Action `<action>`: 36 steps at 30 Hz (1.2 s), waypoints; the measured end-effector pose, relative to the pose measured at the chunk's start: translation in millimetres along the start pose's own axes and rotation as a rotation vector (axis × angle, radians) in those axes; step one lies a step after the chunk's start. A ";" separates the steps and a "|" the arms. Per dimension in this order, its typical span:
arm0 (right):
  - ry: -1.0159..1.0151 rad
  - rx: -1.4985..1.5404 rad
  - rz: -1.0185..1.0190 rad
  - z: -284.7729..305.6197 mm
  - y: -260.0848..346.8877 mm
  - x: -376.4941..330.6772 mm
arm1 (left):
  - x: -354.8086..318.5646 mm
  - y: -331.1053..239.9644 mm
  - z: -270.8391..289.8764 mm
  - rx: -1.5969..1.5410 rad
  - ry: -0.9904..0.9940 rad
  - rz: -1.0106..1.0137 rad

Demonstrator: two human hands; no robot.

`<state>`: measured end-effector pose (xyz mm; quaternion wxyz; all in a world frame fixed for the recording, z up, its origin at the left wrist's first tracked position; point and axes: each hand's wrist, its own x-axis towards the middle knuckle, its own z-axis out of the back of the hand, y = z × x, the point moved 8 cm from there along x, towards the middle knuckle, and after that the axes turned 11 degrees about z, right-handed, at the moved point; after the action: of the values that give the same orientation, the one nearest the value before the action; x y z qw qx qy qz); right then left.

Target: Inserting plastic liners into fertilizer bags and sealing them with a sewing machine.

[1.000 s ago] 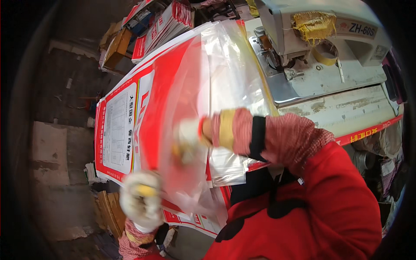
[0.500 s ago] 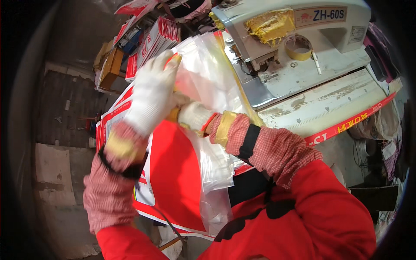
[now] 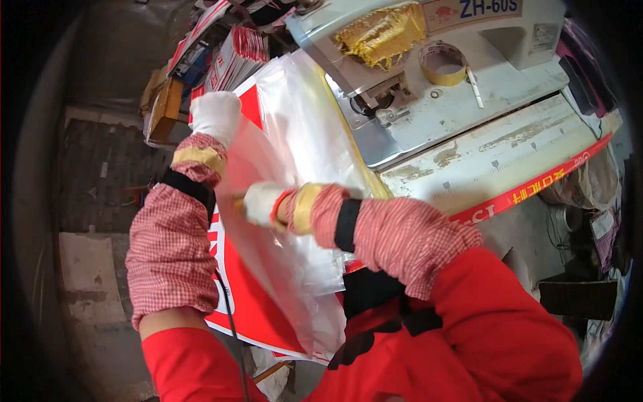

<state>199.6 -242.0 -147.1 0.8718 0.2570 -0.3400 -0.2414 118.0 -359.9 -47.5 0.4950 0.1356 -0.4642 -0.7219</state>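
The left hand (image 3: 216, 115), in a white cotton glove, is pressing its closed fingers on the top edge of the clear plastic bag (image 3: 295, 154) covering the red-and-white printed sheet (image 3: 251, 301). At 3 o'clock, the right hand (image 3: 262, 203) is gripping the bag's middle, fingers curled. At 1 o'clock is sitting the grey metal sewing machine (image 3: 455, 87) on the table (image 3: 495, 157).

A grey industrial sewing machine (image 3: 442, 87) stands on a worn pale worktop (image 3: 495, 157) edged with a red strip (image 3: 536, 191). At left lie a dark brick floor (image 3: 100, 174) and stacked cardboard boxes (image 3: 161, 110).
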 end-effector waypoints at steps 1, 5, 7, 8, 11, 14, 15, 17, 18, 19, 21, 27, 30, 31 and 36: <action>0.037 0.071 0.088 -12.4 19.2 -0.7 | 6.6 0.8 -11.1 0.039 0.065 -0.074; -0.057 0.188 0.382 -66.0 135.3 -22.7 | 48.4 83.4 49.4 0.273 -0.410 0.016; -0.411 -0.232 0.161 -98.1 136.5 -63.4 | 74.5 85.7 111.0 0.022 -0.306 0.321; -0.404 -0.202 0.174 -90.0 131.4 -81.4 | 63.7 93.9 115.2 0.042 -0.279 0.323; 0.623 -0.020 -0.001 -32.0 92.6 -188.7 | 41.6 88.5 134.6 0.062 -0.098 0.195; 0.404 -0.083 -0.231 27.5 73.0 -209.8 | 28.3 99.4 122.9 -0.032 0.082 0.200; 0.038 0.016 -0.315 50.3 62.2 -212.2 | 24.3 100.7 119.8 -0.039 0.079 0.196; -0.570 -0.092 -0.393 103.7 52.3 -231.3 | 13.4 98.0 115.9 -0.004 0.075 0.180; -0.814 -0.311 -0.400 132.2 60.5 -245.0 | 8.7 83.9 122.4 0.044 0.071 0.125; -0.813 -0.311 -0.403 140.5 59.2 -242.3 | 7.0 82.5 120.8 0.043 0.071 0.122; -0.525 0.022 -0.737 123.3 26.2 -240.5 | 4.9 76.8 119.9 0.036 0.039 0.107; -0.742 0.224 -0.383 119.8 70.1 -223.7 | -0.3 68.0 124.3 0.048 0.004 0.026; -0.087 0.555 -0.583 66.5 25.0 -201.8 | 2.0 53.6 134.7 -0.038 -0.047 -0.006; -0.091 0.553 -0.590 64.2 19.2 -205.1 | 8.1 54.1 136.4 -0.044 -0.051 -0.011; -0.255 0.229 -0.439 80.4 53.1 -164.0 | 64.2 114.7 86.7 0.033 -0.264 0.322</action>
<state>48.0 -127.3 -140.3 0.7139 0.3889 -0.4083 -0.4152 98.3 -376.4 107.9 0.5366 -0.0281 -0.5527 -0.6370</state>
